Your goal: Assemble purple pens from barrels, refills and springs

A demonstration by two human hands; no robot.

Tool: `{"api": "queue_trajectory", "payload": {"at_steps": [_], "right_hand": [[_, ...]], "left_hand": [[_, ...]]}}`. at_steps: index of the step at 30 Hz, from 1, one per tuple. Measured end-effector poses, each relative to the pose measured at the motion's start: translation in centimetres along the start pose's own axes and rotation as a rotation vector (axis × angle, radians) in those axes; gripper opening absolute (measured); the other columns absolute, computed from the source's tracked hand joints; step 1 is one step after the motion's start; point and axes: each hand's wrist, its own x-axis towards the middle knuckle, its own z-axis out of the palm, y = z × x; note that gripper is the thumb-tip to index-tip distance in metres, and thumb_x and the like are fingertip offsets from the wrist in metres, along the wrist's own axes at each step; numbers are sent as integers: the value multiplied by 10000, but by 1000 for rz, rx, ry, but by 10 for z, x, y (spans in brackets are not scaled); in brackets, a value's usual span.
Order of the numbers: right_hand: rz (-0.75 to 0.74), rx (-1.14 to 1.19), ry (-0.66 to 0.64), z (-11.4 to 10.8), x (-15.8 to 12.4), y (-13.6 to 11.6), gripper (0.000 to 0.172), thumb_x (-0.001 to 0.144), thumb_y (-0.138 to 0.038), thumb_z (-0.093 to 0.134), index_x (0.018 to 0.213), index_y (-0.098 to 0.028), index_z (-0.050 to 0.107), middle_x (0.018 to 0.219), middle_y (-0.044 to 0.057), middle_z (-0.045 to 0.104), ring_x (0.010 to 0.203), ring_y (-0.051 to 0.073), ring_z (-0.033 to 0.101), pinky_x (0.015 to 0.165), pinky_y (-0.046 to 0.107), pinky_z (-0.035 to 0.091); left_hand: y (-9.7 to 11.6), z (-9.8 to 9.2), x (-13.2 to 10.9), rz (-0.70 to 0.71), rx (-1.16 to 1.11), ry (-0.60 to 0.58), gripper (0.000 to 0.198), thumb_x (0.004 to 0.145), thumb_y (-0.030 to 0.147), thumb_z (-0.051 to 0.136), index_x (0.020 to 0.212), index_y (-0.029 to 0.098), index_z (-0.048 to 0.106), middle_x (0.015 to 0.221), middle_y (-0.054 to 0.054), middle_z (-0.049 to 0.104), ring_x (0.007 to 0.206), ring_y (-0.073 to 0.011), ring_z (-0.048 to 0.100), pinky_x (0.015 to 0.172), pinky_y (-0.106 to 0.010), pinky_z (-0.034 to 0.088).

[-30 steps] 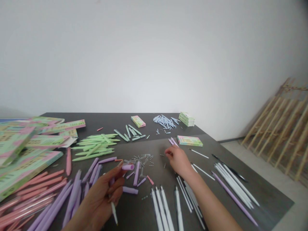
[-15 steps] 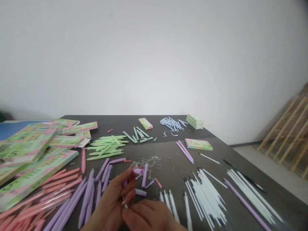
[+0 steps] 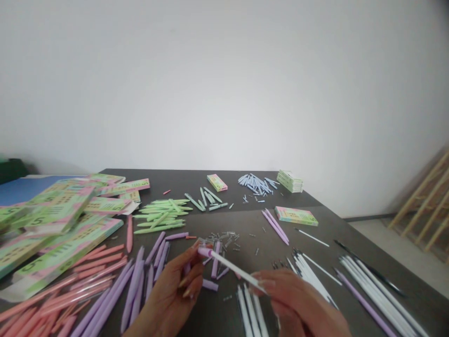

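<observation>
My left hand is closed around a short purple pen barrel, its open end turned to the right. A white pen refill slants between my hands. Its far end meets the mouth of the barrel; I cannot tell how deep it sits. The fingers of my right hand pinch the refill's near end. Beneath them lie several white refills and a few white pens. Close to my left hand are purple pen barrels and small clear plastic pieces.
Pink barrels and a heap of pen boxes cover the left side. Farther back lie green pens, blue pens and stacked boxes. Long white rods and a black pen are at the right.
My right hand has moved away from my left hand to the right and now holds a white refill against the purple barrel. The view has shifted slightly.
</observation>
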Motion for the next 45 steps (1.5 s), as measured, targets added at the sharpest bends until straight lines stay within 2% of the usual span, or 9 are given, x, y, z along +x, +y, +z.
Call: {"api": "queue_trajectory", "payload": {"at_steps": [2,6,10,15,20,23,33,37,45], "right_hand": [[22,-32,21,3,1,-1,382,785,-73,540,1072,-323,573,836,13,706,712,194,662,576,294,569],[-4,-76,-90,9,3,1,344,792,-41,504,1044,-267,568,792,12,703,667,141,652,570,221,548],[-109,-106,-95,4,5,5,285,803,-66,522,1040,-219,565,798,18,704,696,125,662,624,198,552],[-192,-70,-116,2,4,5,331,789,-35,541,1087,-179,543,845,54,702,771,142,659,685,223,550],[-99,9,-66,22,8,9,237,792,-47,531,987,-158,608,756,63,678,644,139,619,563,231,518],[-43,48,-42,31,11,12,225,798,-54,533,967,-156,641,770,69,677,659,144,608,575,240,506],[269,261,-39,27,9,21,209,815,-87,551,892,-228,686,671,-12,655,606,95,612,557,180,474],[188,166,-41,29,8,23,205,813,-69,534,901,-189,674,729,17,667,637,104,614,568,191,478],[-166,-106,-117,28,4,14,215,800,-88,579,1006,-142,603,781,65,684,659,145,615,601,244,510]], "left_hand": [[-1,1,-1,-9,9,-3,207,859,130,450,680,84,545,578,-2,550,255,29,239,220,-97,233],[-2,0,-1,-9,37,-2,198,853,123,454,687,88,556,559,13,531,253,32,227,224,-91,212],[-3,-3,2,-5,42,2,210,864,130,434,700,93,560,542,21,520,258,25,228,228,-95,201],[-4,-1,0,4,51,13,244,874,133,411,687,92,563,555,7,549,260,26,200,227,-98,195],[-9,0,-2,-5,109,-41,256,876,153,422,689,86,584,505,30,508,269,24,176,237,-98,197],[-13,-4,1,-26,141,-80,247,871,160,438,684,89,583,475,53,456,276,20,181,244,-97,191],[-11,-7,-1,-27,147,-47,229,853,161,467,646,110,549,560,15,523,294,24,194,251,-102,178],[-13,-9,1,-17,150,-86,163,836,172,507,695,118,566,577,25,518,301,24,197,253,-102,182],[-10,-3,-2,-55,121,-74,177,839,184,508,734,86,612,497,71,407,307,20,144,251,-108,195]]}}
